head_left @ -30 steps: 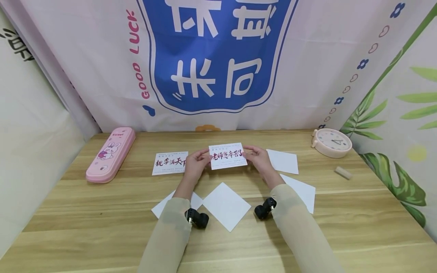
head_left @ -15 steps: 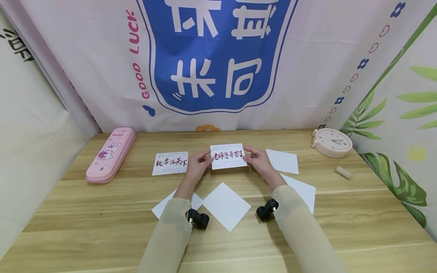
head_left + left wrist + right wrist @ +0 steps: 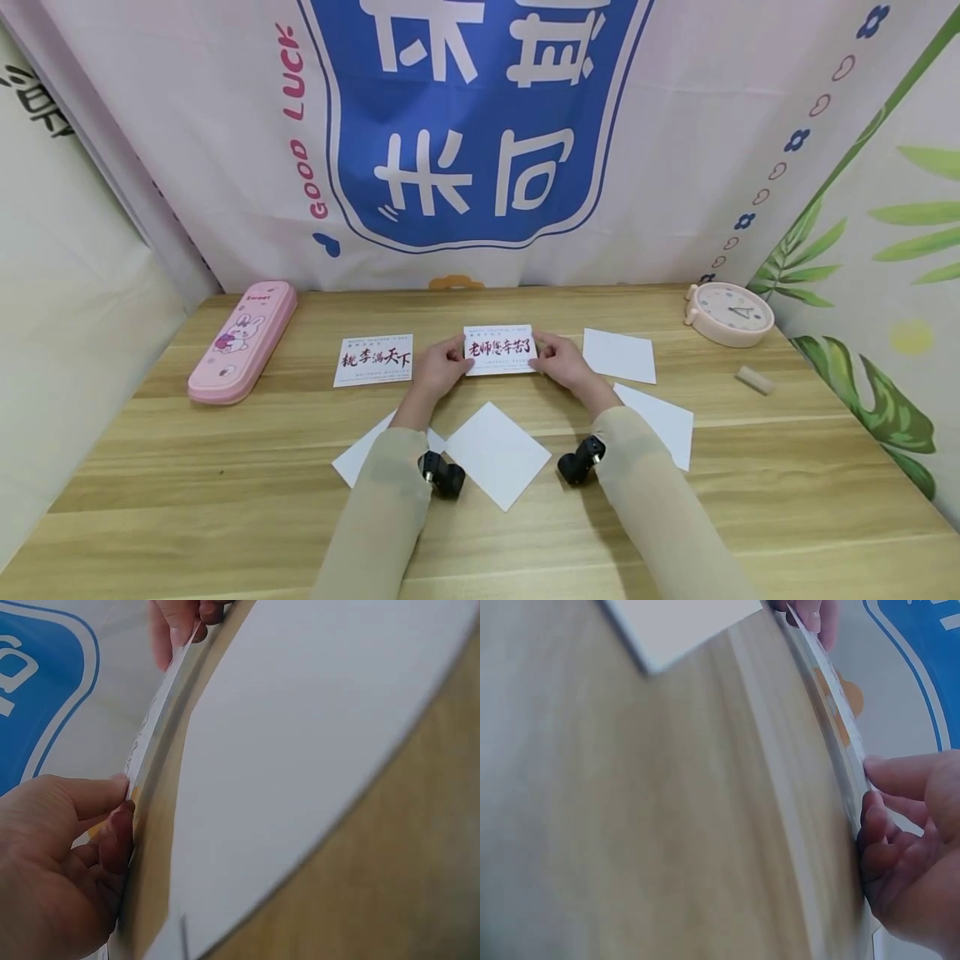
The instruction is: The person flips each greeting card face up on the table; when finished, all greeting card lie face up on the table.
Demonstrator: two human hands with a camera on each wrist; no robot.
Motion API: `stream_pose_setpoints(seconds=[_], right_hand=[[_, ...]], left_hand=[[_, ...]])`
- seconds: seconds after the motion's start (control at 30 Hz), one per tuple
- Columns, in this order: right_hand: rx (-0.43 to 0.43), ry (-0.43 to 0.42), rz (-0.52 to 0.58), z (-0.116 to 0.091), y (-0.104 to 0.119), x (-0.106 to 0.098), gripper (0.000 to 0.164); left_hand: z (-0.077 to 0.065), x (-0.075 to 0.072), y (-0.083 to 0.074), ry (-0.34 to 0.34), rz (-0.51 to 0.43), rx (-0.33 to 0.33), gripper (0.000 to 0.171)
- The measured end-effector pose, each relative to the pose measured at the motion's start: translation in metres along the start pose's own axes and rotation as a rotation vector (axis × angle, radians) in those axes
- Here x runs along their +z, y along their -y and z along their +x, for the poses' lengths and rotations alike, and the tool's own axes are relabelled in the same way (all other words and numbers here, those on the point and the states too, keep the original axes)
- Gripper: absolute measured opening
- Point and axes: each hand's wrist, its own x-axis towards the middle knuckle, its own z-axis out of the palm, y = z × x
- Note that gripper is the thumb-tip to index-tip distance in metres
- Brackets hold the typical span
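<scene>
A white card with dark red brush characters (image 3: 498, 350) is held between both hands near the back of the table. My left hand (image 3: 439, 367) pinches its left edge, thumb over the printed face and fingers curled beneath. On the opposite edge, my right hand (image 3: 561, 362) pinches in the same way. Both wrist views show the card edge-on, low over the wood; the left wrist view has the left hand (image 3: 67, 855) near, and the right wrist view the right hand (image 3: 915, 840). To the left lies another printed card (image 3: 372, 360), face up.
Blank white cards lie around: a diamond-turned one (image 3: 498, 455) in front, one partly under the left forearm (image 3: 367, 446), two at right (image 3: 619, 356). A pink pencil case (image 3: 243, 342) stands left. A pink clock (image 3: 729, 313) and a small beige block (image 3: 753, 380) sit right.
Both hands have brought the card slightly down and toward me, lower over the table. The thumbs now lie at its lower corners. The other cards have stayed in place.
</scene>
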Motion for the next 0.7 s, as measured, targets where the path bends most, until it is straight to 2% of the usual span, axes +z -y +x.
stream_pose_setpoints(seconds=[0.1,0.2,0.33,0.4,0.53,0.7], right_hand=[[0.031,0.005,-0.020,0.0012,0.0003,0.0002,0.053],[0.069,0.008,-0.041,0.0033,0.0014,0.0001,0.051],[0.092,0.000,-0.082,0.0067,0.0027,0.0009,0.052],[0.087,-0.008,-0.108,0.0081,0.0016,0.0008,0.054],[0.087,-0.017,-0.147,0.0090,-0.0015,-0.0002,0.059],[0.073,-0.010,-0.166,0.0089,-0.0041,-0.0006,0.057]], left_hand=[[0.0019,0.0011,-0.0006,0.015,0.028,-0.016,0.049],[0.0034,0.0017,-0.0014,0.028,0.066,0.008,0.044],[0.0035,0.0012,-0.0017,0.037,0.120,0.060,0.018],[0.0034,0.0013,-0.0015,0.037,0.127,0.065,0.016],[0.0033,0.0013,-0.0008,0.047,0.108,0.057,0.019],[0.0014,-0.0009,0.0005,0.057,0.086,0.046,0.043]])
